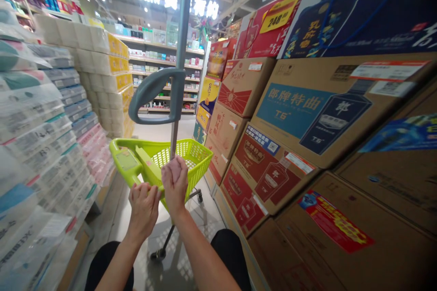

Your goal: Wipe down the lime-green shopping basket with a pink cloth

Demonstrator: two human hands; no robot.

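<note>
A lime-green shopping cart (198,170) stands in front of me, with a grey upright pole (182,32) and a grey loop handle (155,121). My left hand (144,207) is closed over the near rim of the basket. My right hand (176,191) is closed on a folded pink cloth (171,170), beside the foot of the pole at the basket's near edge. Whether the cloth touches the pole or the rim I cannot tell. The rim under my fingers is partly hidden.
Stacked cardboard liquor cartons (307,109) line the right side close by. On the left rise piles of plastic-wrapped paper packs (41,113) and yellow-ended tissue bundles (99,63). Shelves of goods (164,57) stand at the aisle's far end. A caster (158,254) rests on the pale floor.
</note>
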